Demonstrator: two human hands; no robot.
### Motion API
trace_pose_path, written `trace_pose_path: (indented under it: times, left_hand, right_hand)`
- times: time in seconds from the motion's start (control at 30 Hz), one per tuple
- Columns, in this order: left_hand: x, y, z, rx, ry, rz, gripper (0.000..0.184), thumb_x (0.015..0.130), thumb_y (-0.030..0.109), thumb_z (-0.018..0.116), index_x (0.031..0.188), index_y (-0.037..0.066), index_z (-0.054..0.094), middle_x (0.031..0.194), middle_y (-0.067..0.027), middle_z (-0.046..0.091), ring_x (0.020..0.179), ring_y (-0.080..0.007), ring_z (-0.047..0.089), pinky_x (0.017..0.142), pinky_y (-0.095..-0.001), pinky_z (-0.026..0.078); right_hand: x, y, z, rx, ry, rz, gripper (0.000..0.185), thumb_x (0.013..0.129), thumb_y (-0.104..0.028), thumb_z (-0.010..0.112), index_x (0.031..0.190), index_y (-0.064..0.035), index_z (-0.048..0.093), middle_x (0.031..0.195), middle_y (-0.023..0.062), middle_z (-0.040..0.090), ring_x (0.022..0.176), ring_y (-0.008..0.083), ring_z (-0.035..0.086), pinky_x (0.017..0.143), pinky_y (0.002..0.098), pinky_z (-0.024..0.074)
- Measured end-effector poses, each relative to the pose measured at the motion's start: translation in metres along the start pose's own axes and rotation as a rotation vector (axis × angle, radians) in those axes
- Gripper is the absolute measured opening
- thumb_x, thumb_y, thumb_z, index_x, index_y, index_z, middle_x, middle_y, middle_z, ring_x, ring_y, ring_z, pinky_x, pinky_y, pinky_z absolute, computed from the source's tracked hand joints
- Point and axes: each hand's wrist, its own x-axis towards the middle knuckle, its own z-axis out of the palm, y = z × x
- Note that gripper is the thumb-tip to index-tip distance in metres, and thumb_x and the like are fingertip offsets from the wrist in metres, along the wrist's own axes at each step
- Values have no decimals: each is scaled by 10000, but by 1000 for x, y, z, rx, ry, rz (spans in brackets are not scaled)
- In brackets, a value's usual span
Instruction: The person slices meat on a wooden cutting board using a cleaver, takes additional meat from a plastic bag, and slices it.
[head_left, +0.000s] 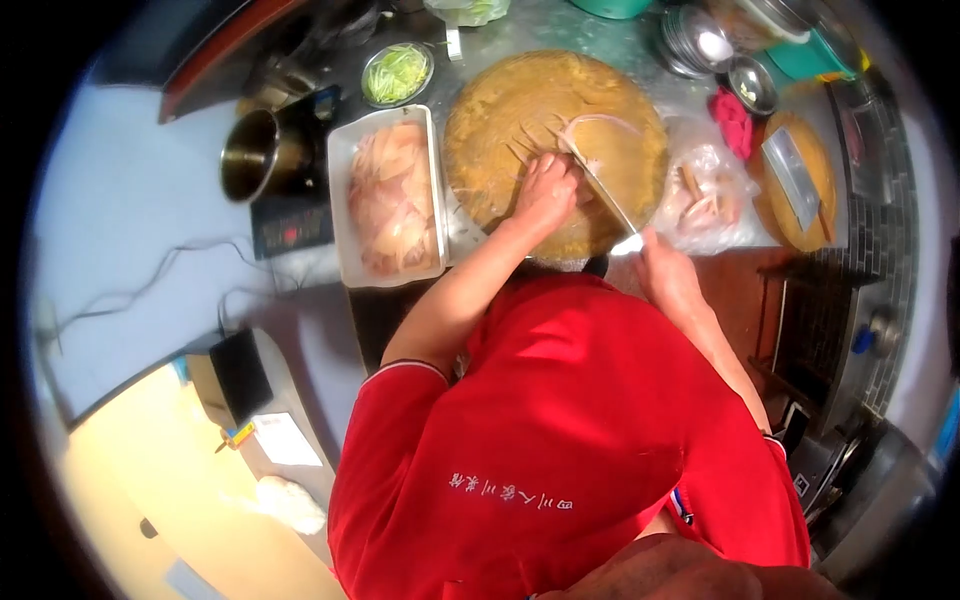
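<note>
On the round wooden chopping board (490, 95), my left hand (548, 192) rests with its fingers curled and pressed down on pale meat, which they mostly hide. Thin strips of meat (520, 147) lie just beyond the fingertips, and a longer pale strip (612, 120) curves to the right. At the board's lower right edge, my right hand (662, 268) is closed round the handle of a knife (605, 192). The blade slants up and left across the board, its far part beside my left fingers. A white tub (437, 190) of sliced pale meat (392, 195) stands left of the board.
A bowl of shredded greens (397, 74) sits behind the tub, with a metal pot (250, 155) farther left. Right of the board are a plastic bag with meat (705, 195), a pink cloth (731, 122) and a cleaver (790, 178) on a smaller board (822, 165). Metal bowls (752, 85) stand behind.
</note>
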Motion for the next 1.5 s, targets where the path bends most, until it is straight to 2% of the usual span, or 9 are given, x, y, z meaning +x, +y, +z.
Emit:
trace_pose_path:
  times: [0.3, 0.6, 0.83, 0.93, 1.03, 1.1, 1.2, 1.43, 1.5]
  left_hand:
    - [6, 4, -11, -66, 45, 7, 230, 785, 100, 741, 1011, 56, 740, 1084, -113, 640, 1110, -326, 574, 981, -485, 473]
    - [9, 2, -8, -99, -5, -22, 352, 793, 109, 740, 1141, 59, 766, 1116, -111, 656, 1090, -324, 591, 988, -465, 501]
    - [0, -4, -5, -77, -8, 5, 309, 773, 30, 714, 1082, 21, 731, 1153, -133, 653, 1124, -346, 591, 1011, -474, 498]
    - [-8, 0, -12, -11, 65, 29, 299, 789, 40, 730, 1089, 46, 735, 1140, -122, 648, 1129, -339, 588, 1018, -474, 486]
    - [-9, 3, -13, -55, 127, 11, 234, 812, 57, 724, 1046, 73, 730, 1113, -102, 643, 1130, -331, 587, 1019, -474, 480]
    - [-11, 1, -12, -117, 97, 6, 169, 833, 60, 691, 996, 95, 718, 1080, -81, 639, 1130, -322, 587, 1007, -475, 487]
    - [-10, 0, -10, -126, 85, -5, 169, 837, 42, 678, 996, 86, 713, 1087, -81, 640, 1133, -317, 588, 1007, -478, 486]
    - [-8, -2, -8, -143, 90, -16, 175, 790, 8, 709, 960, 48, 712, 1008, -105, 637, 1062, -347, 612, 904, -454, 549]
    - [-7, -3, -10, -133, 75, -12, 179, 790, 10, 711, 965, 49, 717, 1017, -108, 642, 1055, -347, 614, 884, -443, 560]
  right_hand:
    - [9, -1, 7, -59, -112, 45, 191, 967, -49, 583, 1123, 15, 492, 999, 321, 675, 864, 503, 700, 749, 577, 571]
    - [24, -14, 7, -99, -133, 58, 161, 950, 6, 517, 1103, 33, 478, 991, 339, 677, 861, 502, 713, 737, 568, 583]
    - [75, -15, 27, -44, -18, -30, 168, 936, 15, 530, 1092, 38, 471, 967, 356, 670, 850, 520, 694, 750, 576, 564]
    - [60, -7, 0, 15, -171, -3, 182, 952, -1, 529, 1115, 42, 461, 977, 358, 662, 881, 527, 671, 754, 593, 528]
    - [31, 22, -5, 70, -109, -72, 202, 966, -25, 543, 1138, 36, 457, 976, 355, 658, 920, 527, 655, 766, 597, 500]
    - [23, 26, -8, 44, -99, -8, 212, 974, -38, 555, 1150, 24, 454, 978, 354, 659, 931, 525, 652, 782, 597, 497]
    - [22, 17, -15, 32, -131, 32, 217, 979, -49, 568, 1147, 18, 449, 953, 347, 662, 917, 528, 651, 778, 594, 500]
    - [45, 10, -22, 92, -177, -111, 213, 974, -65, 584, 1115, 18, 447, 861, 314, 672, 844, 540, 654, 743, 600, 508]
    - [61, 5, -13, 145, -192, -82, 222, 986, -85, 590, 1115, 15, 440, 859, 314, 669, 841, 541, 650, 741, 605, 503]
